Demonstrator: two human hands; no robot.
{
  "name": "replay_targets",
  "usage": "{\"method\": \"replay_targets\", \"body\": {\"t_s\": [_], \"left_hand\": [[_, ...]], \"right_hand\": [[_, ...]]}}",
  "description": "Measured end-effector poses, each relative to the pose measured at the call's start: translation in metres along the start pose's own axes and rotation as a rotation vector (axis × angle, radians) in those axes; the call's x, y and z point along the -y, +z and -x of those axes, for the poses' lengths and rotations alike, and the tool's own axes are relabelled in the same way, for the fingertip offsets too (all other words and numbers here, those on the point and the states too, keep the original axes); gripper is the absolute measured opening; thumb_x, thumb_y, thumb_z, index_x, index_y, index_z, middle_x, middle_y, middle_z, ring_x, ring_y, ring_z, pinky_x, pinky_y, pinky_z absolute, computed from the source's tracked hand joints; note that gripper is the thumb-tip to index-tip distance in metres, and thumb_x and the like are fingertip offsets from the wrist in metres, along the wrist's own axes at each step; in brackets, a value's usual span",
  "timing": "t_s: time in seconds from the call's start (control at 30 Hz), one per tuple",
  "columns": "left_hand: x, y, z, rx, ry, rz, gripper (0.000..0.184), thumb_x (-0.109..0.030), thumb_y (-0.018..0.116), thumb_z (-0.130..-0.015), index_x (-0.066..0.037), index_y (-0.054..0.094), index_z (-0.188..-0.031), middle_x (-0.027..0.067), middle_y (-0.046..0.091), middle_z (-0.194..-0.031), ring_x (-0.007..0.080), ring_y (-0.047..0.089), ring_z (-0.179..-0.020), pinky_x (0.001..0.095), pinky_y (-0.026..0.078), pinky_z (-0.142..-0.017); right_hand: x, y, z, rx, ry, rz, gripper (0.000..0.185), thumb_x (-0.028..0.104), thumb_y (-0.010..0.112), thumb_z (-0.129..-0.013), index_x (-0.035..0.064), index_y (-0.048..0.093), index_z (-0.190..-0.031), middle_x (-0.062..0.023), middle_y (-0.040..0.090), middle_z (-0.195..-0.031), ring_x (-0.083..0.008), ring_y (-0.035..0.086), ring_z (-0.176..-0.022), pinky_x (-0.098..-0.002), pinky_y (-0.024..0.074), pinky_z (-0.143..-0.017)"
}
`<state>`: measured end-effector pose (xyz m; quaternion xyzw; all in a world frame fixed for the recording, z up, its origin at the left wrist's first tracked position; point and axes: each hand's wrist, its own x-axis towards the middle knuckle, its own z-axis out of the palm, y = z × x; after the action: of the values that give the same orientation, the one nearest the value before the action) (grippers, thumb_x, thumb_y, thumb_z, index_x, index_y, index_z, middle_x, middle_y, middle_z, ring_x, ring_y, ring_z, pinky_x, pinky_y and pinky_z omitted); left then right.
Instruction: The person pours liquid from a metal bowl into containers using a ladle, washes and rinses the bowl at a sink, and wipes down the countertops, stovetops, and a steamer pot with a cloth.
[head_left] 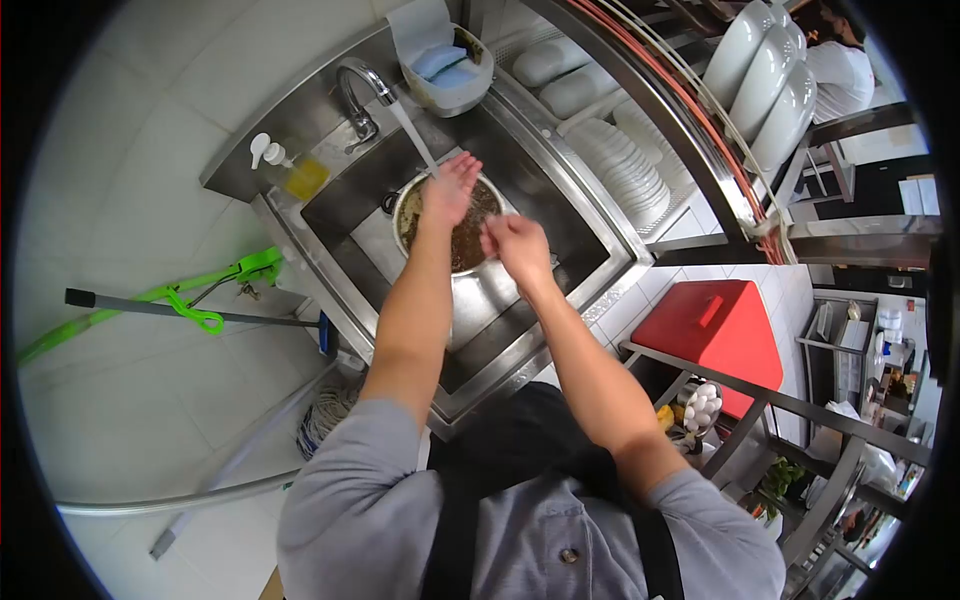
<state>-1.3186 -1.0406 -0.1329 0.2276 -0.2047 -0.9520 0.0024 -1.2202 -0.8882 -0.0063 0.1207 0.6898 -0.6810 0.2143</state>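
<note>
Water runs from the chrome faucet (365,85) in a stream beside my left hand (455,190), which is open with its fingers stretched out. Below it, a round metal pot (408,243) holds brown, murky contents and stands in the stainless steel sink (495,335). My right hand (518,248) is over the pot's right side, with the fingers curled in and slightly blurred. Whatever those fingers may hold is hidden.
A soap bottle (300,175) and a white container (450,85) with blue sponges stand at the sink's edge. Stacked white plates (625,175) sit in a rack at right, near a red box (705,335). Green and grey long handles lean at left. Another person is at upper right.
</note>
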Motion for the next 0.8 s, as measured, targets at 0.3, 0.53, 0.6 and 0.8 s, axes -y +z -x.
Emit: {"method": "replay_targets", "body": {"t_s": [0.3,0.53,0.6,0.8], "left_hand": [[-0.03,0.06,0.074,-0.034,0.156,0.163,0.037,-0.04,0.054,-0.1,-0.011,0.062,-0.122,0.0112,0.066,-0.115,0.0307,0.064,-0.105,0.0551,0.055,-0.09],[-0.041,0.036,0.031,-0.131,0.046,-0.145,0.03,-0.037,0.065,-0.095,-0.008,0.064,-0.104,0.0097,0.068,-0.095,0.0277,0.067,-0.083,0.0461,0.057,-0.076],[-0.054,-0.023,-0.017,-0.228,-0.021,-0.407,0.025,-0.029,0.064,-0.096,-0.004,0.064,-0.103,0.0114,0.068,-0.093,0.0265,0.067,-0.084,0.0436,0.058,-0.071],[-0.123,-0.007,0.012,-0.566,0.476,-0.678,0.005,-0.006,0.06,-0.086,-0.002,0.062,-0.086,0.0065,0.06,-0.071,0.0154,0.057,-0.057,0.0282,0.043,-0.048]], "right_hand": [[0.03,0.106,-0.149,0.049,0.019,0.278,0.026,0.025,0.059,-0.095,0.0011,0.068,-0.089,-0.0163,0.071,-0.083,-0.0303,0.07,-0.076,-0.0397,0.0575,-0.069],[0.01,0.085,-0.16,0.215,-0.577,1.181,0.028,0.027,0.061,-0.085,0.0118,0.073,-0.106,-0.0217,0.072,-0.103,-0.0401,0.07,-0.096,-0.0504,0.0553,-0.085],[0.001,0.058,-0.145,0.343,-0.683,1.216,0.031,0.023,0.062,-0.085,0.0104,0.071,-0.112,-0.0196,0.071,-0.11,-0.0376,0.068,-0.103,-0.048,0.0528,-0.09],[-0.001,-0.02,-0.095,0.578,-0.075,1.776,0.037,0.016,0.06,-0.089,0.0096,0.069,-0.124,-0.0126,0.061,-0.138,-0.0278,0.055,-0.132,-0.0533,0.0403,-0.107]]}}
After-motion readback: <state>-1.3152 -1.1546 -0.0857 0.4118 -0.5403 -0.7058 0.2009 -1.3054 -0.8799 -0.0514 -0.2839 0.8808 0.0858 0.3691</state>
